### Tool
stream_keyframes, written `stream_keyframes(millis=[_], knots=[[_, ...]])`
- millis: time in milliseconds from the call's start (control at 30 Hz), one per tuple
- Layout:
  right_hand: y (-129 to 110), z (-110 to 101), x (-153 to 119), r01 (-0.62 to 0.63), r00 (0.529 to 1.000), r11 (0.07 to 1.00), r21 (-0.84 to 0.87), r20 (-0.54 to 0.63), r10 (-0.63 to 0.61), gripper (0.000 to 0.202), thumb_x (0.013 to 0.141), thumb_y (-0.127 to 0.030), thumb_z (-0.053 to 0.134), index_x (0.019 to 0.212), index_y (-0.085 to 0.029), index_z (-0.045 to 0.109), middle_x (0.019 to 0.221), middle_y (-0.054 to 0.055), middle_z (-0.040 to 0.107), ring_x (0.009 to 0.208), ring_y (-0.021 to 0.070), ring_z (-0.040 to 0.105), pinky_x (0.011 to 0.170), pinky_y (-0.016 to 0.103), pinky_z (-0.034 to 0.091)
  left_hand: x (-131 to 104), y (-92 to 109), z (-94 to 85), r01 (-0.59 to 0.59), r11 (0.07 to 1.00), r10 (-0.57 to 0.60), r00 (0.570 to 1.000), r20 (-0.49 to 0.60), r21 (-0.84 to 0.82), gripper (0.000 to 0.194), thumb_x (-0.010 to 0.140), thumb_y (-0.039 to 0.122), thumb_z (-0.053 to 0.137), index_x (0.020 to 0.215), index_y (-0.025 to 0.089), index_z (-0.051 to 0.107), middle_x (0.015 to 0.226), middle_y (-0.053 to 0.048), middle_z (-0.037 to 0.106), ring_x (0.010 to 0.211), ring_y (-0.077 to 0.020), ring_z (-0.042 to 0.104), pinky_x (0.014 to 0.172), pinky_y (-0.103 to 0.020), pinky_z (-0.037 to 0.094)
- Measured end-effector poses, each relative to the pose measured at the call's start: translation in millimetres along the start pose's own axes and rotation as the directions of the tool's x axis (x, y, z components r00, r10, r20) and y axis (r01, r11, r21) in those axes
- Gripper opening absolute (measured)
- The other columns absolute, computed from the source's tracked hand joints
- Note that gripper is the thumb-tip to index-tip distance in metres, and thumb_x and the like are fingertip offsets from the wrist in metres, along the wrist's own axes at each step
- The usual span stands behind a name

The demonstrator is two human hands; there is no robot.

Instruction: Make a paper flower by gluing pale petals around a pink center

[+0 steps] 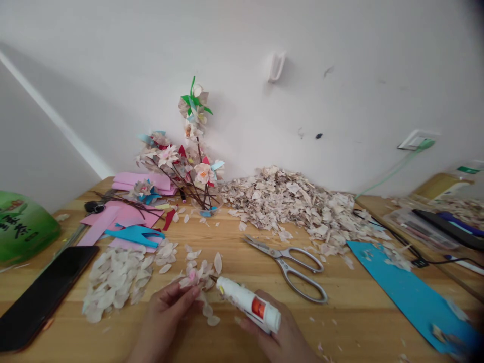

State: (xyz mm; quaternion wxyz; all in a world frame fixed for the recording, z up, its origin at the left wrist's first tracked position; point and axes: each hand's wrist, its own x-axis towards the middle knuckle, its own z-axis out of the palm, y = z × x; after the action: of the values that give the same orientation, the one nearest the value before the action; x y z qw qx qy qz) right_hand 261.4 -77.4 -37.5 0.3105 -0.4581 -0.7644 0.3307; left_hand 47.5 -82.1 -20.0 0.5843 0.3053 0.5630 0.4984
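My left hand (166, 310) pinches a pale petal flower (196, 275) with a pink centre between thumb and fingers, low over the table. My right hand (278, 327) is wrapped round a white glue gun (245, 300) with an orange-red label. Its nozzle points left and reaches the flower's right edge; whether it touches a petal I cannot tell. Loose whitish petals lie around the flower, and a heap of trimmed petals (117, 280) sits left of my left hand. Metal scissors (289, 264) lie beyond my right hand with their blades pointing left.
Behind stands a clear cup (212, 205) of finished flowers (189, 151) on twigs. A big pile of dry petals (287, 196) lies against the wall. Pink paper (141, 181), blue scraps (136, 234) and a phone (45, 297) are left; a blue sheet (404, 292) and cables are right.
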Motion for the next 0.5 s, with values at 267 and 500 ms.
stream_keyframes(millis=[267,500], knots=[[14,-15,15,-0.092,0.991,0.989,-0.117,-0.11,0.079,0.024,0.082,-0.037,0.051,0.091,-0.018,0.061,0.082,0.006,0.068,0.072,0.0224,0.062,0.064,0.03,0.048,2,-2,-1.1,-0.039,0.999,0.041,0.998,-0.038,0.033,0.019,0.058,0.04,0.076,0.068,0.024,0.077,0.079,0.0,0.077,0.077,-0.0183,0.064,0.064,-0.018,0.049],[40,-23,31,-0.171,0.965,0.953,-0.251,-0.239,0.111,0.023,0.074,-0.037,0.058,0.084,-0.018,0.062,0.08,0.007,0.065,0.075,0.0265,0.062,0.066,0.037,0.049,2,-4,-4.7,-0.073,0.993,0.078,0.995,-0.056,0.098,0.029,0.059,0.046,0.073,0.079,0.025,0.077,0.094,-0.004,0.075,0.081,-0.0237,0.065,0.067,-0.026,0.052]])
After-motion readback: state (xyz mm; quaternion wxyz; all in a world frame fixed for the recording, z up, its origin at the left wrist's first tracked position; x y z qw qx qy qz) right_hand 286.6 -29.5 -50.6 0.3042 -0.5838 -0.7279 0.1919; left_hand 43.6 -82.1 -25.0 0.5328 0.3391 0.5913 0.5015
